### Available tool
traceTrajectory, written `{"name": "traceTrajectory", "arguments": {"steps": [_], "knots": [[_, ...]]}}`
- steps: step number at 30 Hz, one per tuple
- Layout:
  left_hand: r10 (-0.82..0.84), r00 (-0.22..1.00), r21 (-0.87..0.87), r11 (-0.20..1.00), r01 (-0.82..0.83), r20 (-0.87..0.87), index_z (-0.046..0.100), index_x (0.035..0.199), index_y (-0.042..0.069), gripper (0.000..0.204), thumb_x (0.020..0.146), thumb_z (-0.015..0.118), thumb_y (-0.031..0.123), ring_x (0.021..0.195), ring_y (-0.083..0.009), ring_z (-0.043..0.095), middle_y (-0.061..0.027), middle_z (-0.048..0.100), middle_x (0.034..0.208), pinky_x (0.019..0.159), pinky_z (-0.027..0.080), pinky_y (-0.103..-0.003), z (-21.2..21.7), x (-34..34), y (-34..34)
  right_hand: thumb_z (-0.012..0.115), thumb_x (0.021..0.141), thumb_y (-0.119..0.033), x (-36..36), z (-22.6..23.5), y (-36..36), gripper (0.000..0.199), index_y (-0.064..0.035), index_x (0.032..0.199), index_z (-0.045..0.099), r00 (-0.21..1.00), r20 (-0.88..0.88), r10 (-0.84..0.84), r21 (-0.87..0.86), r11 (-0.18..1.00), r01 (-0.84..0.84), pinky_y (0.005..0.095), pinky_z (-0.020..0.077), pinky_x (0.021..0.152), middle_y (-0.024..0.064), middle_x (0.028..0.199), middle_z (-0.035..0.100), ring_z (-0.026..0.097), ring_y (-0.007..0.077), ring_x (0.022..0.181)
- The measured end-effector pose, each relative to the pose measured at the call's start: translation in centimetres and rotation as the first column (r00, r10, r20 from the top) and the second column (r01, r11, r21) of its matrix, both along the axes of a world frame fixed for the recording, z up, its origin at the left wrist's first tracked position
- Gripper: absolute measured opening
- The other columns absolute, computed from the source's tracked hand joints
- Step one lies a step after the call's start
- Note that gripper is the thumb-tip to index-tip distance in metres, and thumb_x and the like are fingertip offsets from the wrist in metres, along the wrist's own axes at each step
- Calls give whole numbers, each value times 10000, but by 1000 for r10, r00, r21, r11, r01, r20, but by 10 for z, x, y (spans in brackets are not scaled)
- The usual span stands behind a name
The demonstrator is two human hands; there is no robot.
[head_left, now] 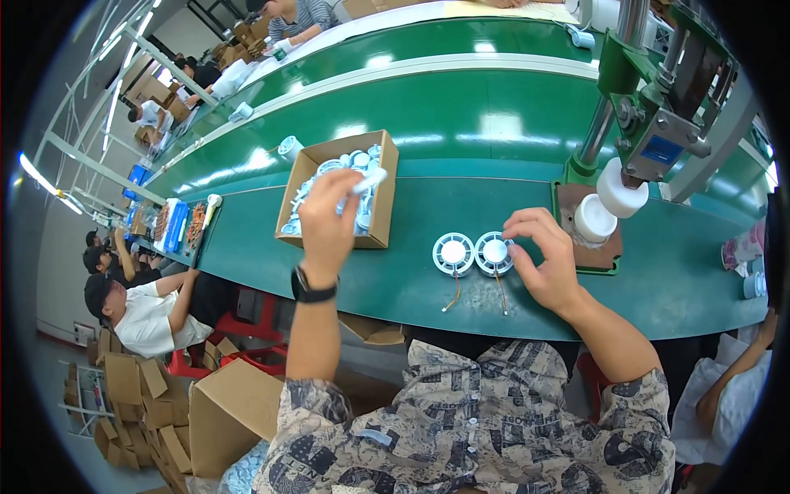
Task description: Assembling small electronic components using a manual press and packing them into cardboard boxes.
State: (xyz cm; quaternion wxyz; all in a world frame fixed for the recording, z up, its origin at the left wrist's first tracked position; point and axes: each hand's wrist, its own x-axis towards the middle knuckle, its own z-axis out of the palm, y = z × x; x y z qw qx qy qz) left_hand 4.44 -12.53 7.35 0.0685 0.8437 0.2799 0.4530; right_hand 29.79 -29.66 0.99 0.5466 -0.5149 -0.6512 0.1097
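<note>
Above the near corner of an open cardboard box (380, 235), my left hand (327, 216) pinches a small white plastic part (372, 180). Pale blue and white plastic parts (362, 160) fill that box. My right hand (543, 259) is curled at the edge of a small round white fan (493, 253), with thumb and fingertips against its right side. A matching fan (453, 253) lies flat just left of it, rim to rim. Thin wires with small connectors trail from both fans toward me.
A green bench press (650, 136) stands at the right, with a white round block (595, 218) below its head. A green conveyor belt (461, 103) runs beyond the bench (387, 284). A white cup-shaped part (290, 148) sits behind the box. Co-workers sit at left and far side.
</note>
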Motion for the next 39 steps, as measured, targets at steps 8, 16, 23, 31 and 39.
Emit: {"name": "traceTrajectory", "arguments": {"steps": [8, 16, 23, 31, 39], "knots": [[-413, 903, 157, 890, 428, -119, 731, 964, 56, 357, 656, 628, -93, 983, -295, 634, -133, 642, 1039, 840, 533, -373, -27, 35, -89, 594, 882, -6, -13, 31, -7, 338, 9, 1215, 537, 591, -769, 243, -282, 702, -654, 239, 522, 662, 81, 995, 644, 623, 119, 758], [-63, 977, -14, 998, 62, -204, 652, 1093, 21, 391, 750, 516, -109, 1036, -363, 610, -175, 636, 1110, 913, 491, -414, -4, 19, 8, 576, 893, 43, -1, 17, -9, 428, 0, 1306, 472, 565, -786, 253, -201, 759, -619, 244, 553, 639, 89, 946, 652, 650, 127, 747], [168, 735, 42, 982, -186, -657, 663, 1090, 30, 288, 811, 650, 98, 1021, -373, 602, -210, 648, 1078, 905, 471, -434, -61, -57, 156, 577, 880, 67, -9, 19, -10, 515, -12, 1369, 436, 482, -821, 307, -111, 743, -661, 259, 569, 679, 76, 953, 607, 664, 150, 762], [247, 783, -43, 944, -328, -570, 692, 879, 29, 185, 796, 720, 193, 956, -365, 625, -191, 677, 986, 824, 491, -425, -52, -45, 159, 579, 870, 81, -6, 17, -10, 540, -16, 1380, 429, 492, -823, 286, -146, 730, -668, 270, 580, 695, 60, 942, 568, 667, 156, 774], [398, 864, 65, 915, -398, -307, 670, 841, 26, 155, 785, 736, 155, 765, -320, 651, -154, 689, 853, 712, 505, -403, -55, -42, 150, 588, 868, 75, -6, 16, -9, 483, -13, 1326, 459, 464, -839, 285, -128, 725, -677, 279, 580, 712, 64, 948, 579, 670, 161, 796]]}}
